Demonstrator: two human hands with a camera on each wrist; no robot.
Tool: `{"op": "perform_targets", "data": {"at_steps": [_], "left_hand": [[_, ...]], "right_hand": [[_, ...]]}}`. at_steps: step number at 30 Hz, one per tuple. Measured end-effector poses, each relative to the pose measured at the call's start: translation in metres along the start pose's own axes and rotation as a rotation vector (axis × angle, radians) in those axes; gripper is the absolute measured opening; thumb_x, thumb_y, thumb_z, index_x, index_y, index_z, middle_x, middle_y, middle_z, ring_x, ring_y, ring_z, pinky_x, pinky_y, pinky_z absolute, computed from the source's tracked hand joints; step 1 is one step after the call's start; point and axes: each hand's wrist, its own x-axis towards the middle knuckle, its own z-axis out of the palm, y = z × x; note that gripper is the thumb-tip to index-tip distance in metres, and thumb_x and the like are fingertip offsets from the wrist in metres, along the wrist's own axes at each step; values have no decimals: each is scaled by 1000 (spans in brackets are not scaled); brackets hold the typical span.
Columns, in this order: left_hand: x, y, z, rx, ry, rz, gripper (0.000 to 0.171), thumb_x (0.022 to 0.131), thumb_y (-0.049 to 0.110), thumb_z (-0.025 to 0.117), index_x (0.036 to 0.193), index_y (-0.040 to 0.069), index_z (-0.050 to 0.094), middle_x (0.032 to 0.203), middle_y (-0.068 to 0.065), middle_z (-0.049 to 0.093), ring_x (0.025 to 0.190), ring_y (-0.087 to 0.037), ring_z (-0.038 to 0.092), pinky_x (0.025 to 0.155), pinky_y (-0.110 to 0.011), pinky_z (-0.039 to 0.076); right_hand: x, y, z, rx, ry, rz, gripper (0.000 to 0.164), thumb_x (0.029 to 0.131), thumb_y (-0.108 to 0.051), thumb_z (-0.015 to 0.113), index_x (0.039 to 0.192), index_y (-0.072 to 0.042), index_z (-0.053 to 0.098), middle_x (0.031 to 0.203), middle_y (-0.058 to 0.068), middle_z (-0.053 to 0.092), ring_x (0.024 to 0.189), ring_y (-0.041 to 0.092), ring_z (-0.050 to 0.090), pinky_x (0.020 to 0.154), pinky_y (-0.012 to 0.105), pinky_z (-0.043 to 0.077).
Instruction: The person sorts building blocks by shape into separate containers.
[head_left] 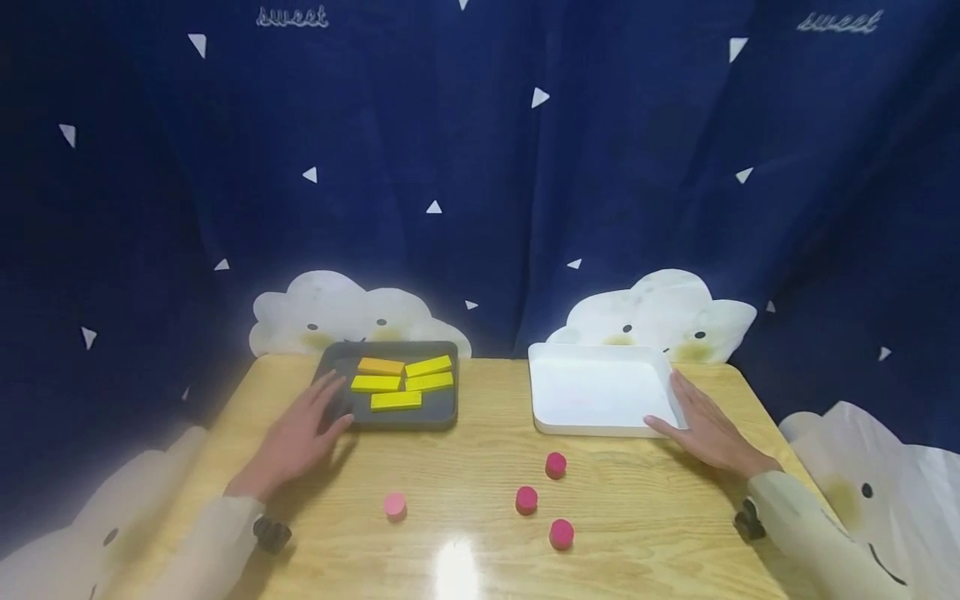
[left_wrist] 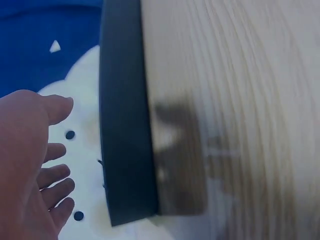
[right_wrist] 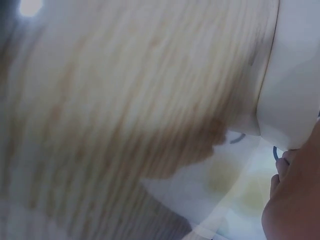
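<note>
We see a dark blue cloth (head_left: 480, 167) hanging behind everything, printed with smiling white clouds (head_left: 337, 312) and scattered white triangles. In front of it stands the bench (head_left: 465, 483), its top pale and wood-grained, with a bright glare near the front edge.

Two shallow trays sit toward the back of the bench, well apart: a grey tray (head_left: 440, 410) on the left and a white tray (head_left: 600, 392) on the right.

A person's light sleeves reach in from both sides, each with a dark device (head_left: 272, 534) at the wrist. The left hand (head_left: 298, 435) is by the near left corner of the grey tray, its grip loose and wide, thumb apart from the fingers, with nothing held. The right hand (head_left: 708, 435) lies along the right side of the white tray, thumb at the near corner, its grip likewise spread and holding nothing (whether either hand touches its tray, we cannot tell).

Inside the grey tray we count four yellow blocks (head_left: 396, 401) and one orange block (head_left: 381, 366), the orange one at the back left.

Smallest are the round pieces on the bench: three red discs (head_left: 527, 500) in front of the white tray, and one pink disc (head_left: 395, 506) in front of the grey one.
</note>
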Motion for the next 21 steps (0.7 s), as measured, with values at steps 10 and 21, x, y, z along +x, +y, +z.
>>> {"op": "perform_targets", "data": {"at_steps": [10,21], "left_hand": [[-12,40,-5,-12,32,39,61,105,36,71,157,11,52,162,-16,49,148,-43,47,118,-66,42],[-26,83,0,48,8,128,52,104,36,73,151,16,62,150,-14,63,135,-40,61,111,-63,51]], "right_hand": [[2,-1,5,4,-7,10,115,102,-67,59,169,3,-2,177,28,2,160,55,10,125,75,14],[1,-1,0,24,-15,-9,113,103,-64,60,169,4,-3,177,27,-3,161,54,8,125,75,12]]}}
